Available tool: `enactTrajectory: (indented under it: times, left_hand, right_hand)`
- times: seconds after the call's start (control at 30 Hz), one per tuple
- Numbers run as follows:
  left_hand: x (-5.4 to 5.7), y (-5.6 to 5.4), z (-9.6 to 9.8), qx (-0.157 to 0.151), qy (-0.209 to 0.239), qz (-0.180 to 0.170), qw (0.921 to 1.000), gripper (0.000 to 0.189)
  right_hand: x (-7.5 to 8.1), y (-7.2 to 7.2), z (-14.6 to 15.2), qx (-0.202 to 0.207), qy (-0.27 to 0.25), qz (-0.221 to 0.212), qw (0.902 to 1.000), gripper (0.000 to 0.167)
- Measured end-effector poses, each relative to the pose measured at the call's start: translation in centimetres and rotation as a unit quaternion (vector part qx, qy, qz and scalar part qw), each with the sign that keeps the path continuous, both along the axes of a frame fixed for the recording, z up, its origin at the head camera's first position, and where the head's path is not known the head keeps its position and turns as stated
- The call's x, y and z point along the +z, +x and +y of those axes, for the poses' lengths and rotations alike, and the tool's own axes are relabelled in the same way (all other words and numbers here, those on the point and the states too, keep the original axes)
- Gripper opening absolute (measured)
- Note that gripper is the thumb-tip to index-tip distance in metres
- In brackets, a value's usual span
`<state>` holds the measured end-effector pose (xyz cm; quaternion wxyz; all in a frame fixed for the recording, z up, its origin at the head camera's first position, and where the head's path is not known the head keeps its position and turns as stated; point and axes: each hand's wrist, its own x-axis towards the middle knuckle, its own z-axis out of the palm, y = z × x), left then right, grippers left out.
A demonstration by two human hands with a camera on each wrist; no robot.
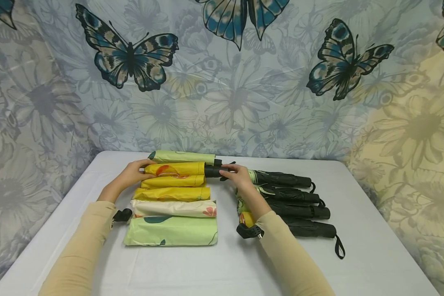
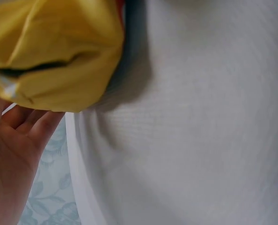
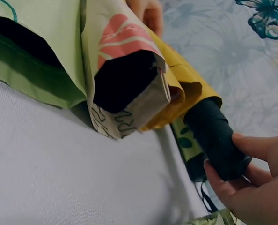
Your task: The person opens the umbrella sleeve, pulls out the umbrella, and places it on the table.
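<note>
A folded umbrella in a yellow cover (image 1: 177, 169) lies across the far left part of the table, its black handle (image 1: 213, 171) sticking out to the right. My left hand (image 1: 132, 172) grips the cover's left end. In the left wrist view the yellow cover (image 2: 59, 61) hides part of that hand's fingers (image 2: 45, 125). The right hand (image 1: 237, 176) pinches the handle's end between thumb and fingers. In the right wrist view, the black handle (image 3: 217, 140) protrudes from the cover's mouth, the right hand (image 3: 256, 180) around its tip.
Behind it lies a light green covered umbrella (image 1: 183, 156). In front are two yellow covers (image 1: 172, 194), a cream flowered cover (image 1: 170, 208) and a light green cover (image 1: 174, 232). Several black folded umbrellas (image 1: 299, 211) lie on the right of the white table (image 1: 163, 271), beneath the right forearm.
</note>
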<state>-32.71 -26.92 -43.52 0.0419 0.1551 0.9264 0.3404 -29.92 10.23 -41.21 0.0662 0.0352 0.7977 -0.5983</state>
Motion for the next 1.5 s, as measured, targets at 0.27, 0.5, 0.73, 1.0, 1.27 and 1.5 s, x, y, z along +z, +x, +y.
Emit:
enactTrajectory:
  times: [0.27, 0.5, 0.73, 1.0, 1.27, 1.5]
  left_hand:
    - [-0.1, 0.0, -0.2, -0.003, 0.003, 0.006, 1.0, 0.043]
    - [-0.1, 0.0, -0.3, -0.005, 0.003, 0.011, 0.9999, 0.039]
    - [-0.4, -0.1, -0.4, -0.009, 0.006, 0.015, 0.9998, 0.038]
    - [-0.6, -0.2, -0.5, -0.003, 0.0, 0.014, 0.9999, 0.039]
    - [-0.7, -0.2, -0.4, 0.001, 0.0, 0.018, 0.9998, 0.037]
    - [-0.7, -0.2, -0.4, 0.001, 0.0, 0.019, 0.9998, 0.035]
  right_hand:
    - [0.4, 0.1, 1.4, 0.005, 0.013, 0.003, 0.9999, 0.042]
    - [0.5, 0.0, 2.8, 0.014, 0.008, 0.001, 0.9999, 0.044]
    - [0.8, 0.4, 3.8, 0.014, 0.004, 0.014, 0.9998, 0.043]
    - [0.7, 0.3, 5.5, 0.013, -0.002, 0.0, 0.9999, 0.044]
    - [1.0, 0.4, 6.6, 0.013, -0.021, -0.004, 0.9997, 0.047]
    - [1.3, 0.6, 7.4, 0.014, -0.018, -0.005, 0.9997, 0.048]
